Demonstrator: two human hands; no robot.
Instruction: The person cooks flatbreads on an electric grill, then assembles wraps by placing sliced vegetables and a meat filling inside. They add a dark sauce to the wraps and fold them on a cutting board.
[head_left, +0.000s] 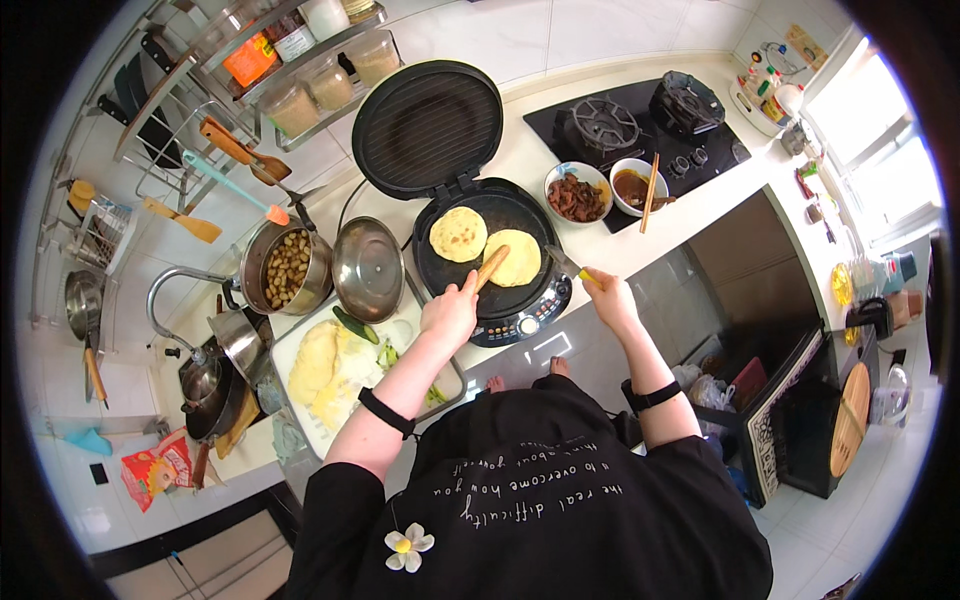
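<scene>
My left hand (450, 319) is closed around a wooden rolling pin (491, 268), whose end rests on or just over the right flatbread (517, 259). In my right hand (611, 300) is a knife with a yellow handle (592, 279); its blade (561, 259) reaches over the right rim of the electric griddle (510, 304). A second, browned flatbread (458, 234) lies at the left of the same hot plate. The griddle's ribbed lid (427, 127) stands raised behind it.
Left of the griddle are a steel lid (367, 270), a pot of small round food (287, 268) and a white board with dough (319, 364) and cucumber (355, 325). To the right stand a bowl of meat (577, 196), a bowl of sauce (631, 187) with chopsticks (649, 196), and a gas hob (660, 161).
</scene>
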